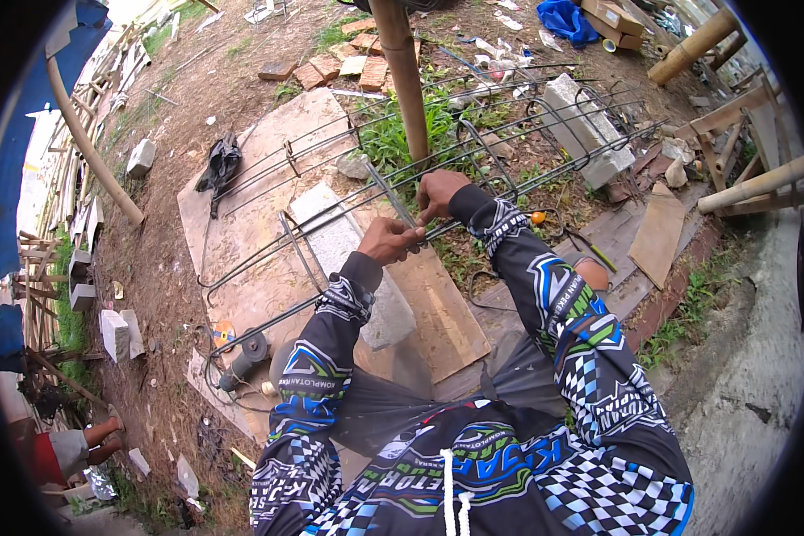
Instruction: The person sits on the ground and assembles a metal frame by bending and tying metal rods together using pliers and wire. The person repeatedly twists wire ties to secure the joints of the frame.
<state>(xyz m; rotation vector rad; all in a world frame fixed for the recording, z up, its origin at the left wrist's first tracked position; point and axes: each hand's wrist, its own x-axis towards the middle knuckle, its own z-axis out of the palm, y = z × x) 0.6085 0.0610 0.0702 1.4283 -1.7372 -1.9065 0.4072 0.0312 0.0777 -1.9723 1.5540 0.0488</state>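
Observation:
A long rebar cage with square stirrups (303,251) stretches in front of me from lower left to upper right. My left hand (389,239) is closed at the near long bar, its thumb and fingers pinched at the corner of a stirrup (389,191). Just beyond it, my right hand (441,193) bends its fingers down onto the same joint. Whatever thin piece lies between the right fingertips is too small to make out. Under the cage, a pale concrete block (380,308) rests on a plywood sheet (263,165); another block (588,132) props the right end.
A bamboo post (400,80) rises just beyond my hands. A grey spool (251,347) lies at lower left and a black plastic bag (221,168) on the plywood. Right of me are a yellow-green handled tool (600,255) and a loose board (657,236). Another person's legs (98,439) show far left.

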